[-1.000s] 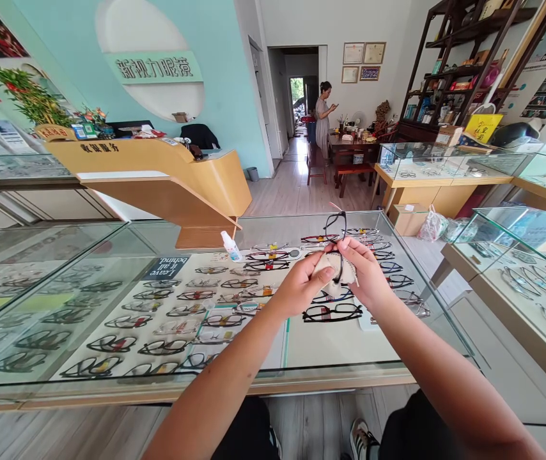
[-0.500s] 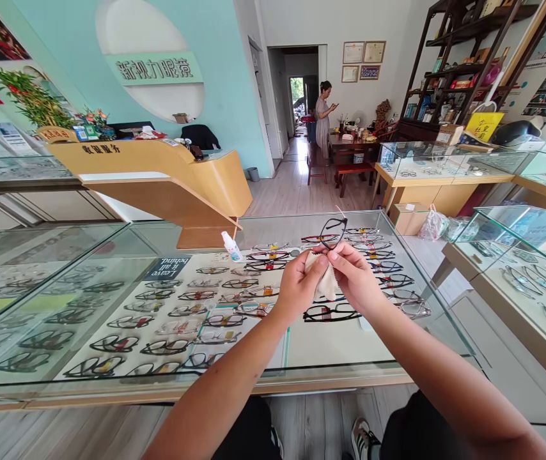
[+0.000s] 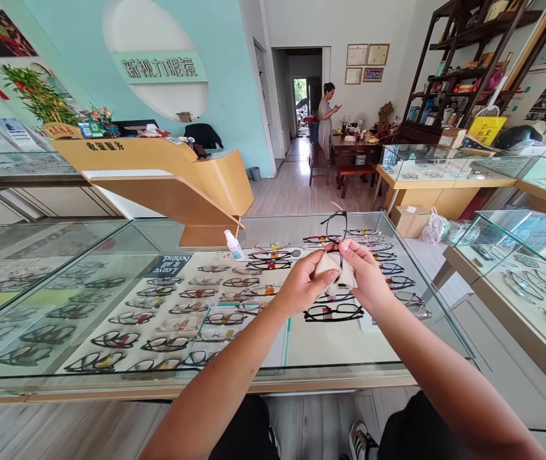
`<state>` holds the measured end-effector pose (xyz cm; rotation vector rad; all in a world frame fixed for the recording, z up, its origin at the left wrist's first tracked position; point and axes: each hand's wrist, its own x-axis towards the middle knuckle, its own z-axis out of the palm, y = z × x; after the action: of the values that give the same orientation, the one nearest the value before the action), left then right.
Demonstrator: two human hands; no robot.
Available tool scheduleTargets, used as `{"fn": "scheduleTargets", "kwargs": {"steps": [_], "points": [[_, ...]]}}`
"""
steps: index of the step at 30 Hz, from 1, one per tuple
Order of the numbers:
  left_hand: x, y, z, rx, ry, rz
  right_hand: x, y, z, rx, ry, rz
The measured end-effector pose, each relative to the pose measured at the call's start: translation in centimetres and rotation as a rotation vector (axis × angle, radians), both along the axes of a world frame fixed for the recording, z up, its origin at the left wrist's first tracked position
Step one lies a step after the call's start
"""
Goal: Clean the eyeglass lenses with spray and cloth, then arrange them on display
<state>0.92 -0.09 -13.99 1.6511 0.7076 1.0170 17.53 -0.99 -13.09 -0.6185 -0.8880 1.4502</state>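
Observation:
Dark-rimmed eyeglasses are held up over the glass display counter, one lens rim showing above my fingers. My right hand pinches the frame near its middle. A pale cleaning cloth is gripped by my left hand, folded around the lower lens, which it partly hides. The thumb of that hand presses on the cloth. A small white spray bottle stands on the counter glass to the left of my hands. Under the glass lie rows of eyeglasses, among them a black pair just below my hands.
A wooden service desk stands beyond the counter at left. More glass showcases are at right. A person stands at the back by a wooden table. A cardboard box and plastic bags sit on the floor.
The eyeglasses have turned in my hands, and the cloth is now spread wider around the lower lens. My hands have shifted slightly to the right.

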Motion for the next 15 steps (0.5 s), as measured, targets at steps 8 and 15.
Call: {"fn": "scheduleTargets", "kwargs": {"steps": [8,15], "points": [[0.7,-0.2,-0.3,0.084,-0.083,0.199,-1.2,-0.2,-1.3,0.035,-0.008,-0.044],[0.8,-0.4,-0.8,0.124,-0.060,0.344,-1.1,-0.3,-1.3,0.070,-0.031,-0.035]]}}
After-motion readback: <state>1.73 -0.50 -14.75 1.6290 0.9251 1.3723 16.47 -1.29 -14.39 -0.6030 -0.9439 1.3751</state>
